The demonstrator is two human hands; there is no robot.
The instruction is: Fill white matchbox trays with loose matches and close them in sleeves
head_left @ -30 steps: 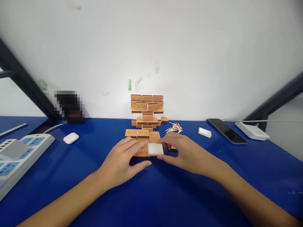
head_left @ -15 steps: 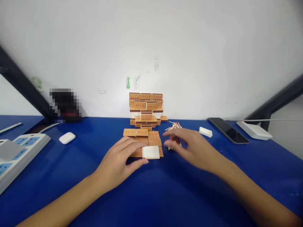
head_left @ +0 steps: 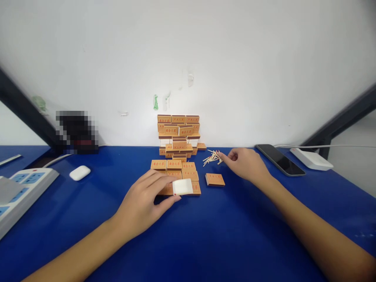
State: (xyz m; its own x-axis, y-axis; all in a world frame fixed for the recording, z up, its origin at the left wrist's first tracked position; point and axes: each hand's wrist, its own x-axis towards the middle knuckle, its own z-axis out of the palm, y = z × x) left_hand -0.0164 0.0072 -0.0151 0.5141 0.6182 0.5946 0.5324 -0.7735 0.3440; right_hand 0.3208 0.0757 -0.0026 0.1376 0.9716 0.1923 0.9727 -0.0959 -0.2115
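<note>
White matchbox tray [head_left: 182,187] sits over the nearest row of flat-laid matchboxes [head_left: 189,175], with a red match head showing at its corner toward eight o'clock. The left hand [head_left: 143,197] comes in from about nine o'clock, its forefinger and thumb drawn close around the tray's left end; it appears to hold the tray lightly, though the exact contact is hard to see.

Judging by its look, the tray is thin card: very light, fairly stiff along its folded edges, but likely to bow or crush under a hard squeeze. Its two long walls, or the corners, seem the best places to take hold, with just enough pressure to keep it from sliding on the smooth boxes.

Toward two o'clock from the tray, the right hand [head_left: 245,162] has thumb and forefinger nearly together at a loose pile of matches [head_left: 212,158]; whether a match is gripped, I cannot tell. Those sticks should be feather-light, brittle and prone to rolling, best pinched mid-shaft, away from the red heads.

One matchbox [head_left: 215,179] lies at three o'clock from the tray, and a tiered matchbox stack [head_left: 179,131] stands at twelve, probably easily knocked.
</note>
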